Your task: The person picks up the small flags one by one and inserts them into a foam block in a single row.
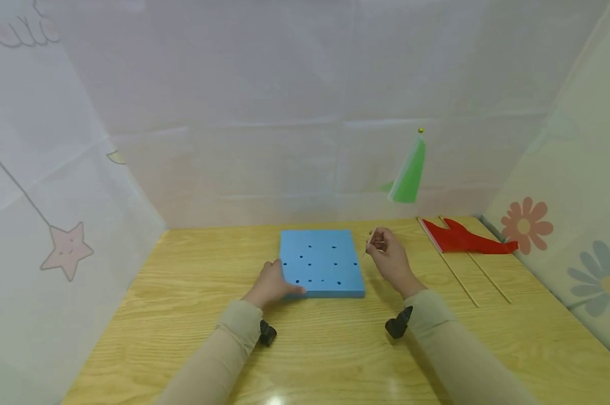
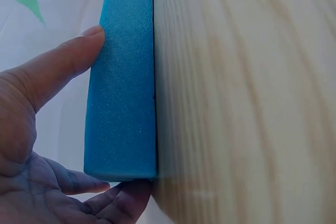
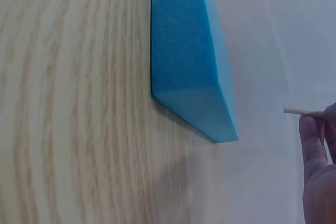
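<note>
A blue foam board with several small holes in its top lies flat on the wooden table. My left hand holds its near left corner: the thumb rests along the top edge and the other fingers curl against the left side. Between thumb and fingertips, my right hand pinches the thin wooden stick of a green flag, raised just right of the board. This stick leans to the right, with a gold ball at its tip. In the right wrist view, its lower end sticks out past the fingertips, apart from the board.
Two red flags on thin wooden sticks lie at the table's right, their cloths overlapping. Pale fabric walls with printed figures enclose the back and both sides of the wooden table.
</note>
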Demonstrator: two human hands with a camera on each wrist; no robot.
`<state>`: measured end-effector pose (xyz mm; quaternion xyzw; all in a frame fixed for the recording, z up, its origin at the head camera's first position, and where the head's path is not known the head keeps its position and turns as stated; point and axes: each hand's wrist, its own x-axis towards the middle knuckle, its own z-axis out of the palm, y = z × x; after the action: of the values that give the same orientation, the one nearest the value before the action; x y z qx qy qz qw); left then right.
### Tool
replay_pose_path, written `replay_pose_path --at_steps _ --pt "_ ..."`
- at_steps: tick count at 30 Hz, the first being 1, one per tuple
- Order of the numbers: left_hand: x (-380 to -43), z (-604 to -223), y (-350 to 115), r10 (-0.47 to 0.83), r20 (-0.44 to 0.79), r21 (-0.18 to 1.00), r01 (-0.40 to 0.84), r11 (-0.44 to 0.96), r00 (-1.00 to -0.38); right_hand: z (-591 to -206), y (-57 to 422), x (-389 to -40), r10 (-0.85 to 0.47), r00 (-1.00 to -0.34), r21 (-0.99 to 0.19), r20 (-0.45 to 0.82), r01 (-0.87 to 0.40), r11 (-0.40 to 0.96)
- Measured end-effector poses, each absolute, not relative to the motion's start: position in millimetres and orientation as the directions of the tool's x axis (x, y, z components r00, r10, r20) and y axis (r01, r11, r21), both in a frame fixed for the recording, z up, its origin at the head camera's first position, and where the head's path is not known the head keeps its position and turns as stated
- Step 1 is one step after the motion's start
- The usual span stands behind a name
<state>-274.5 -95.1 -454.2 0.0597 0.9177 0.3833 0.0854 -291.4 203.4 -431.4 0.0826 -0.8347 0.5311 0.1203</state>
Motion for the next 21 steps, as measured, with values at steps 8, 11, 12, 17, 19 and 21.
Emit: replay_pose_path --at_steps 8,11,12,17,19,21 --pt "-275 -452 -88 0.161 -0.105 0.717 0.037 0.696 -0.981 -442 200 -299 -0.023 -0.964 -0.844 0.263 -0.242 0.479" --pt "-274 -452 -86 0.158 -0.099 0.714 0.041 0.699 -0.983 -445 199 -300 -0.037 -0.963 -0.835 0.265 -0.249 0.490" --pt "-274 -451 -86 0.157 -0.098 0.713 0.041 0.700 -0.983 -445 199 -300 -0.041 -0.963 -0.834 0.265 -0.250 0.492" --pt "-273 -451 -85 0.159 -0.102 0.716 0.038 0.697 -0.982 -448 197 -301 -0.056 -0.957 -0.805 0.285 -0.271 0.529" --pt "-274 -452 -84 0.161 -0.102 0.716 0.040 0.697 -0.982 -450 196 -301 -0.056 -0.956 -0.796 0.288 -0.272 0.540" --pt "-274 -452 -85 0.165 -0.100 0.716 0.044 0.696 -0.981 -451 196 -302 -0.051 -0.954 -0.788 0.295 -0.274 0.552"
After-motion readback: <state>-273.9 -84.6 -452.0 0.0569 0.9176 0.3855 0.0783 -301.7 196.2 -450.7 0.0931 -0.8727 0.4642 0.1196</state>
